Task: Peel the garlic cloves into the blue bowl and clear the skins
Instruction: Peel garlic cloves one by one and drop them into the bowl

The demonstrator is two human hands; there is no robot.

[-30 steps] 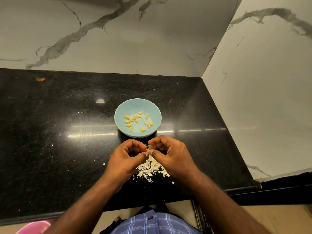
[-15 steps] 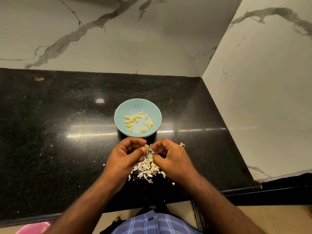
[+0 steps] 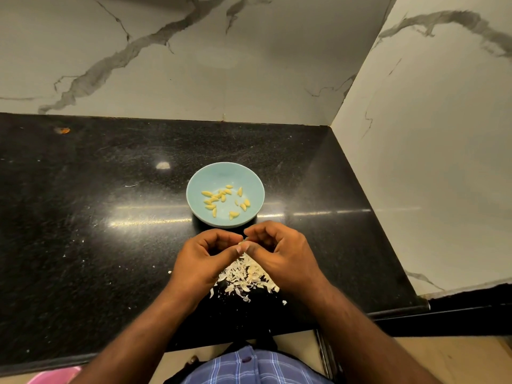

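Papery white skins [image 3: 245,278] litter the black bench [image 3: 97,217] under my hands. Left hand [image 3: 206,259] and right hand [image 3: 279,252] pinch something tiny together, likely a clove, hidden. Light, slick, firm; I'd grip its ends. Peeled cloves [image 3: 221,200] sit in the blue bowl [image 3: 250,178].

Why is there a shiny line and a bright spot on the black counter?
In the head view, a lamp's glare streaks across the polished black counter beside the blue bowl; the small white spot is another reflection. The wide lens bends the wall edges, and the hands' fingertips look slightly soft.
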